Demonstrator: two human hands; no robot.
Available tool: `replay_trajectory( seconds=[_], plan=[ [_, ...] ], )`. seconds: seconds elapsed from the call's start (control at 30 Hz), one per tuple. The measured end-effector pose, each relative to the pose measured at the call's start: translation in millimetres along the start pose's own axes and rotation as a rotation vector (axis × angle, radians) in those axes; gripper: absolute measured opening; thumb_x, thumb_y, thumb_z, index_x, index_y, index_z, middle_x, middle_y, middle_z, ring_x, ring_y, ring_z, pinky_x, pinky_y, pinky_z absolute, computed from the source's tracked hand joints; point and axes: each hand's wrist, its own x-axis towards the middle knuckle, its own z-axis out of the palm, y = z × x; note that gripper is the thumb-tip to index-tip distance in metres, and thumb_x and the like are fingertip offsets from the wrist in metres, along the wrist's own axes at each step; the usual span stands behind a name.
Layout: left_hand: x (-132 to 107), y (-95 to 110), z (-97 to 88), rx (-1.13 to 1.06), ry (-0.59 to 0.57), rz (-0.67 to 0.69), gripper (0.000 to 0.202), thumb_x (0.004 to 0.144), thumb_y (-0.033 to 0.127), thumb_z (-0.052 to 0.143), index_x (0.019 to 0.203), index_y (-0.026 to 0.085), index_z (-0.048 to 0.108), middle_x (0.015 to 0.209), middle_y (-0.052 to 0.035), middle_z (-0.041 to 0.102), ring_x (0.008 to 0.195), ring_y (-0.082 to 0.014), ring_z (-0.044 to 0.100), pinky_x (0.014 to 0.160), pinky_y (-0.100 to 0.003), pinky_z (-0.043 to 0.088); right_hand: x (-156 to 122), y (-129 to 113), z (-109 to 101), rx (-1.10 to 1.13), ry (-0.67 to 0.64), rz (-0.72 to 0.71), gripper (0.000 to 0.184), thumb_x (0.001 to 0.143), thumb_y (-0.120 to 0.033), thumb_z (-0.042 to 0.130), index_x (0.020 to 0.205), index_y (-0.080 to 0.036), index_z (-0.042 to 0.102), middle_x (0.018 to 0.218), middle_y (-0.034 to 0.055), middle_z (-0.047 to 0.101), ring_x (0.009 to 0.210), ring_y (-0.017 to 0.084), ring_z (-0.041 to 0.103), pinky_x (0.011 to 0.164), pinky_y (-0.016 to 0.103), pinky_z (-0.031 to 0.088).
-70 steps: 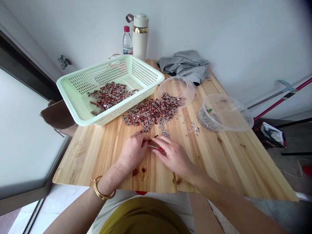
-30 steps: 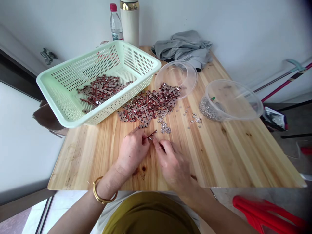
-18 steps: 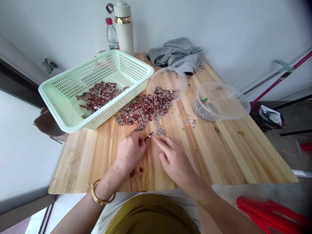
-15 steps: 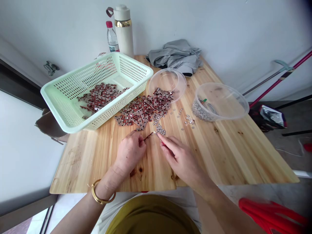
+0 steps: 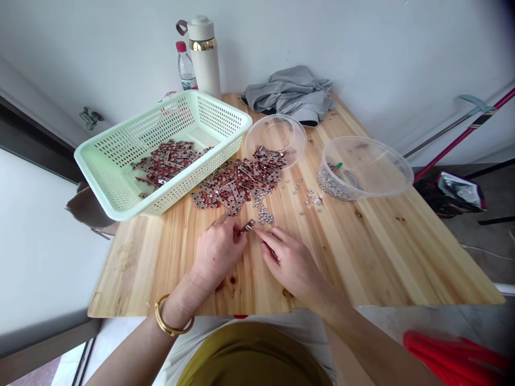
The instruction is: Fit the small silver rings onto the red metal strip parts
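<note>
Pinched in my left hand [image 5: 219, 246] is a small reddish-brown strip [image 5: 249, 223] with metal spots on it, its far end sticking out to the right. My right hand [image 5: 292, 260] is closed, and its fingertips meet the strip's end, where a small shiny metal piece shows; whether that is a disc or a tool tip I cannot tell. Just beyond my fingers lie small silver discs [image 5: 263, 214]. Behind them is a heap of similar reddish-brown strips [image 5: 231, 187], partly spilling over a clear round lid [image 5: 295, 142].
A pale green basket [image 5: 120, 212] with more strips stands at the left. A clear tub [image 5: 378, 187] with silver discs tilts at the right. Grey cloth [image 5: 287, 88], a white flask [image 5: 207, 69] and a small bottle [image 5: 185, 67] are at the back of the wooden table [image 5: 362, 257].
My right fingertips have moved left and nearer to me, from beside the loose discs onto the strip's end. The strip in my left hand has turned to show its flat face.
</note>
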Motion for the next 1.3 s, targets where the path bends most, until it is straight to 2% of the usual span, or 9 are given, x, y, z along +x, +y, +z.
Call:
replay_trajectory(
  seconds=[0.2,0.37,0.5,0.6,0.97,1.3],
  plan=[
    [1,2,1.2,0.031,-0.019,-0.002,0.01,0.088,0.025,0.055,0.08,0.021,0.059,0.091,-0.0026,0.066,0.071,-0.0162,0.062,0.058,-0.027,0.038,-1,1,-2,0.04,-0.001,0.029,0.038,0.092,-0.011,0.043,0.125,-0.017,0.061,0.104,0.0097,0.067,0.091,0.021,0.067,0.078,0.036,0.057],
    [4,0,0.1,-0.018,-0.015,-0.02,0.007,0.086,0.021,0.057,0.092,0.02,0.061,0.09,-0.003,0.069,0.077,-0.0189,0.065,0.063,-0.028,0.042,-4,1,-4,0.038,0.005,0.06,0.036,0.093,-0.013,0.044,0.124,-0.018,0.062,0.094,0.0076,0.066,0.079,0.018,0.066,0.071,0.033,0.056],
    [7,-1,-2.0,-0.04,-0.043,0.018,0.009,0.086,0.019,0.056,0.085,0.022,0.065,0.089,-0.0018,0.07,0.078,-0.018,0.064,0.066,-0.027,0.043,-8,-1,-1,-0.049,0.004,0.022,0.037,0.093,-0.012,0.043,0.124,-0.017,0.061,0.092,0.0074,0.065,0.079,0.019,0.065,0.069,0.032,0.055],
    [9,0,-3.2,-0.061,-0.037,-0.004,0.01,0.085,0.02,0.057,0.087,0.023,0.066,0.087,-0.0011,0.07,0.075,-0.0172,0.063,0.065,-0.027,0.042,-9,-2,1,-0.088,-0.009,0.012,0.038,0.092,-0.012,0.042,0.126,-0.016,0.06,0.093,0.0081,0.064,0.08,0.02,0.065,0.067,0.034,0.055],
    [11,7,-1.4,-0.02,-0.009,-0.069,0.006,0.078,0.021,0.057,0.072,0.022,0.059,0.078,0.0005,0.067,0.067,-0.016,0.058,0.057,-0.027,0.034,-2,-5,4,0.067,0.011,0.056,0.04,0.091,-0.009,0.042,0.127,-0.017,0.057,0.105,0.0107,0.062,0.094,0.022,0.064,0.082,0.04,0.056],
    [12,7,-0.5,-0.015,-0.015,-0.108,0.006,0.078,0.023,0.059,0.074,0.023,0.062,0.078,0.0002,0.069,0.069,-0.017,0.061,0.058,-0.027,0.035,-8,-9,11,-0.033,0.003,0.06,0.048,0.088,-0.009,0.042,0.133,-0.017,0.053,0.1,0.01,0.059,0.078,0.019,0.062,0.07,0.035,0.057]
  ],
)
